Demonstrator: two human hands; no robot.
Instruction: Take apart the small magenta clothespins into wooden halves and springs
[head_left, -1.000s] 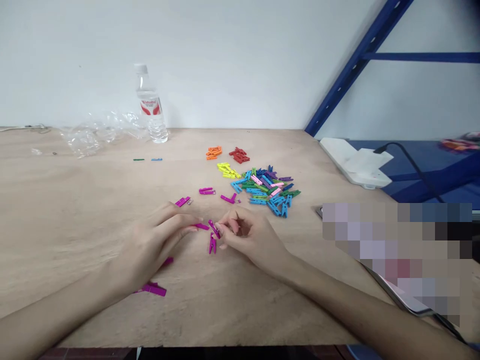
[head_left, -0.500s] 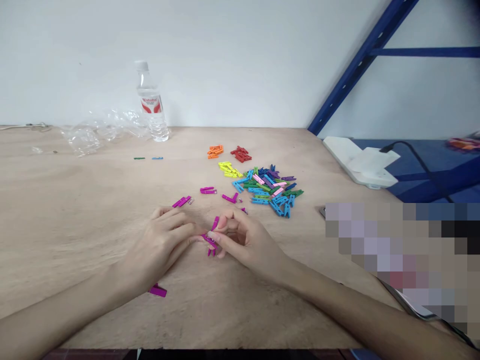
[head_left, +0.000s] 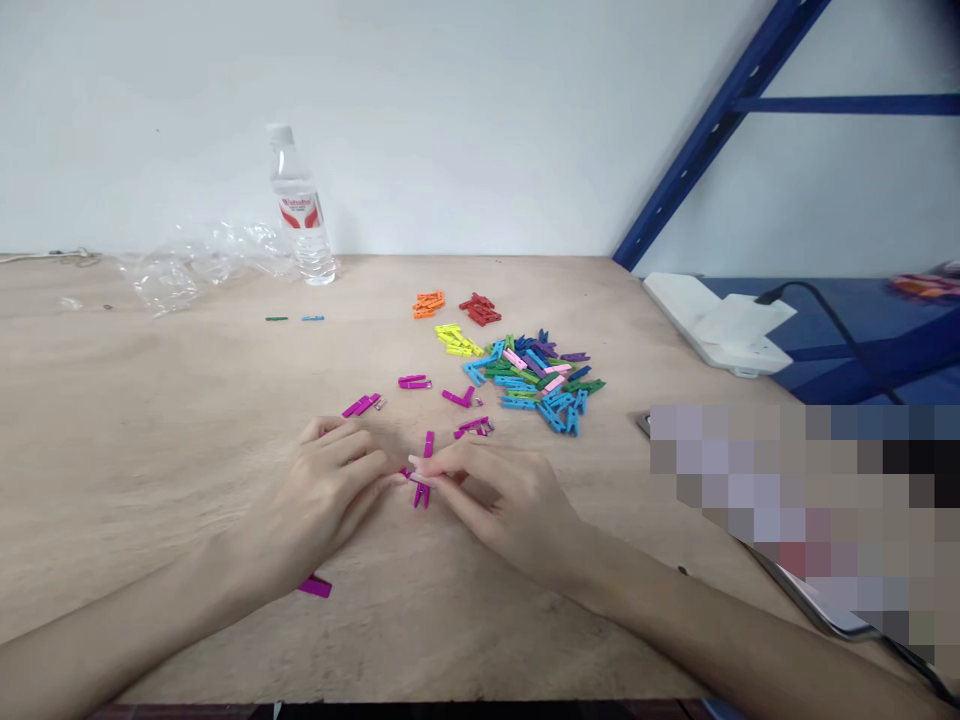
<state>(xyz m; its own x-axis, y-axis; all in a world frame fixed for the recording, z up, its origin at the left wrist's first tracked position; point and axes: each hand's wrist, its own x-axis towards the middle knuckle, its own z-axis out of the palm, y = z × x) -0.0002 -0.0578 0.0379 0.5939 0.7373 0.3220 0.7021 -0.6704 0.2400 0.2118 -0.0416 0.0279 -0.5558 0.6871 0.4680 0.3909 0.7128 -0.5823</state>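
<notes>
One left hand [head_left: 319,500], one right hand [head_left: 502,505], one water bottle [head_left: 300,210], one crumpled plastic wrap [head_left: 202,265], one orange pile [head_left: 428,304], one red pile [head_left: 480,309], one yellow pile [head_left: 457,340], one mixed pile [head_left: 532,380] of clothespins, one lone green clothespin [head_left: 277,318], one lone blue clothespin [head_left: 313,318], several magenta clothespins [head_left: 361,405], exact count unclear.

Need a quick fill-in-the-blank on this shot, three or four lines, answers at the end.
The clothespins between the left hand and right hand are ____.
The clump right of the orange clothespins is ____.
The plastic water bottle on the wooden table stands ____.
The crumpled clear plastic lies to the ____ of that bottle.
Missing words: magenta; red; upright; left.
</notes>
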